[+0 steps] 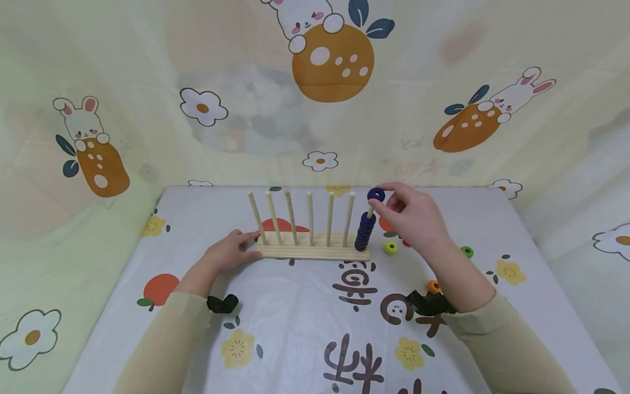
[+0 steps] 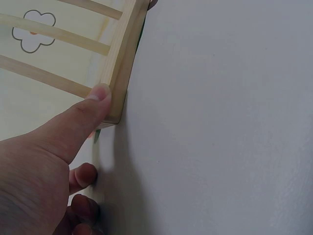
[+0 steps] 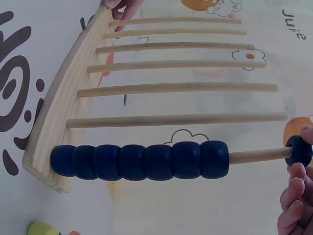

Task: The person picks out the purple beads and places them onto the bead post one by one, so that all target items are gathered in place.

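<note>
A wooden peg rack (image 1: 315, 253) stands on the cloth with a row of upright pegs. Its rightmost peg carries a stack of dark blue beads (image 1: 364, 232), seen from the side in the right wrist view as a blue bead row (image 3: 142, 161). At that peg's tip, my right hand (image 1: 415, 219) pinches one more blue bead (image 1: 376, 195) between thumb and fingers. My left hand (image 1: 230, 251) grips the rack's left end, with the thumb (image 2: 100, 93) on its base. The other pegs are bare.
Right of the rack lie a yellow-green bead (image 1: 391, 248), a green bead (image 1: 467, 251) and an orange bead (image 1: 433, 287); a red bead (image 1: 406, 243) is partly hidden by my right hand. Printed cloth covers the table and hangs as a wall behind it.
</note>
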Motion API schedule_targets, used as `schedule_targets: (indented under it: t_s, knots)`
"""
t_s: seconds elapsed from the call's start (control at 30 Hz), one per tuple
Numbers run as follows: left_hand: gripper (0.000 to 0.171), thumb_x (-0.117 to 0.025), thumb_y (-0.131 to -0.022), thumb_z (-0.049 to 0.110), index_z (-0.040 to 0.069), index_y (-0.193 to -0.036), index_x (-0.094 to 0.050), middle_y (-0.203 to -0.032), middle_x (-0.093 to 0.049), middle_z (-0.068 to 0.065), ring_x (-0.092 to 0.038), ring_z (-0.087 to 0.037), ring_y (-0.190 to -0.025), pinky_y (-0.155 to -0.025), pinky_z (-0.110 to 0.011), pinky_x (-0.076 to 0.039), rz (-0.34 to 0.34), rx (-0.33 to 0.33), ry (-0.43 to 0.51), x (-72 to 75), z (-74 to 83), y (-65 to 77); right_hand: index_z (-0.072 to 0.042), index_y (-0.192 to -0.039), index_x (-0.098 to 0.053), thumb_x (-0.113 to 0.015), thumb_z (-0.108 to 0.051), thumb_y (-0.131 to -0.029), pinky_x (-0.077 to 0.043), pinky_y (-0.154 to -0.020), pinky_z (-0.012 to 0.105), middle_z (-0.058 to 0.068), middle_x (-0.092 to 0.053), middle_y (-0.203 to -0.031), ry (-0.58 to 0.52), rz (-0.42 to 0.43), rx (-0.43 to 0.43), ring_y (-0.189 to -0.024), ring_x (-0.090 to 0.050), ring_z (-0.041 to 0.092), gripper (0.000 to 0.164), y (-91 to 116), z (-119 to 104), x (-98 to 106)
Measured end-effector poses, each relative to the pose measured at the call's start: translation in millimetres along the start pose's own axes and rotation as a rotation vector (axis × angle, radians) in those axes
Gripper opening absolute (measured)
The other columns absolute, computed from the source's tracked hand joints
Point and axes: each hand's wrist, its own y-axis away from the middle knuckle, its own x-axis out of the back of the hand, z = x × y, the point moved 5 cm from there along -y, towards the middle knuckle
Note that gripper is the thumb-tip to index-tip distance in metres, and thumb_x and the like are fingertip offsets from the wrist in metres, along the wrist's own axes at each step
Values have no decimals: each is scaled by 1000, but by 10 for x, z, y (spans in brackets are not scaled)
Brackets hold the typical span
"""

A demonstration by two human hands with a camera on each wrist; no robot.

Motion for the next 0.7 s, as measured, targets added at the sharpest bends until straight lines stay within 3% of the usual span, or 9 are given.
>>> schedule_targets:
  t_s: [0.27,0.7]
  knots:
    - [74,-71,-88,52,33,-153,-40,-111,-47,-8,-48,-25,-97,-79,-41,-41,4,-1,-9,-12,-2,6,-15,-131,-61,-63,-50,-94,-46,-46,33,5,-57,-81,-21,-16,-15,-64,-52,23,50,25,19,-13]
    - [74,-69,-88,54,33,-153,-39,-113,-48,-8,-49,-26,-97,-80,-42,-42,5,-9,-13,-17,-12,0,-17,-132,-61,-63,-52,-94,-46,-47,33,6,-57,-82,-35,-24,-41,-62,-52,23,53,42,67,-21]
